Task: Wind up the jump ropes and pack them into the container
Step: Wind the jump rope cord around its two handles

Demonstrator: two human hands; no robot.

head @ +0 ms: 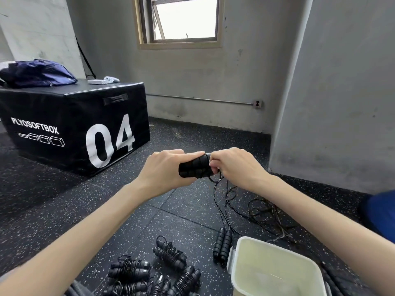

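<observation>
One pair of black jump-rope handles (195,167) is held in the air, the left hand (164,169) clenched around it, the right hand's (233,165) fingers pinching the cord (220,201). About five wound ropes (158,272) lie on the floor beside one pale container (275,268).

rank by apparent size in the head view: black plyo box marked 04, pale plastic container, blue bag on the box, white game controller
1. black plyo box
2. pale plastic container, though nearness to the camera inflates it
3. blue bag
4. white game controller
</observation>
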